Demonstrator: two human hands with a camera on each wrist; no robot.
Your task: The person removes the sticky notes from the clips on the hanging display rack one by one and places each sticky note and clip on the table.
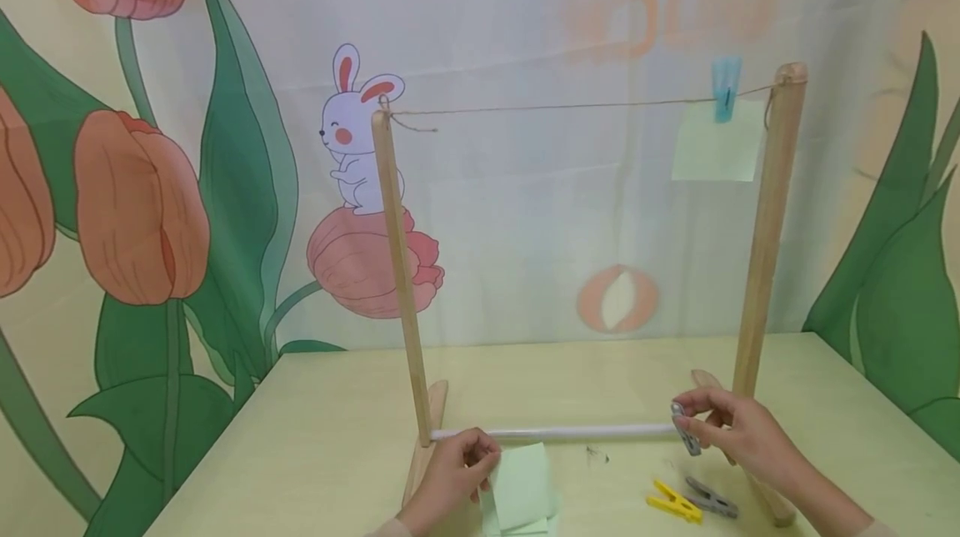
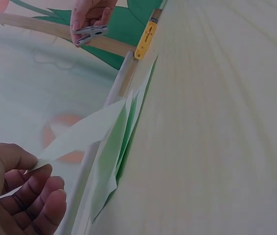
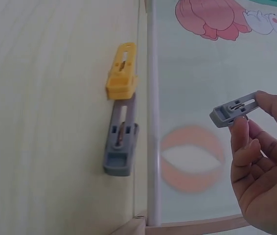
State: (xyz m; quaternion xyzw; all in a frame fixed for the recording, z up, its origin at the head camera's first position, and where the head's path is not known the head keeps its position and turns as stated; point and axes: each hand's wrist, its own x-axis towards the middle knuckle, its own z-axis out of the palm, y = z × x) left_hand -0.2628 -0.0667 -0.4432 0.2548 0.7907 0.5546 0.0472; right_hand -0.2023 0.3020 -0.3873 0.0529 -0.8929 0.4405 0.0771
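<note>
My left hand (image 1: 459, 468) pinches the corner of a pale green paper sheet (image 2: 87, 128), lifting it at a slant off several more green sheets (image 2: 110, 169) on the table. In my right hand (image 1: 753, 433) is a grey clothespin (image 3: 234, 108), gripped between thumb and fingers above the table. Below that hand lie a yellow clothespin (image 1: 675, 504) and a second grey clothespin (image 1: 712, 497), side by side. Higher up, a blue clothespin (image 1: 725, 91) holds a green paper square (image 1: 717, 145) on a string (image 1: 555, 107), near its right end.
A wooden left post (image 1: 400, 270) and a thicker right post (image 1: 768, 245) carry the string. A white rod (image 1: 577, 433) joins their feet low over the table (image 1: 330, 404). Small dark bits (image 1: 597, 455) lie near the rod. Behind hangs a printed curtain (image 1: 525, 220).
</note>
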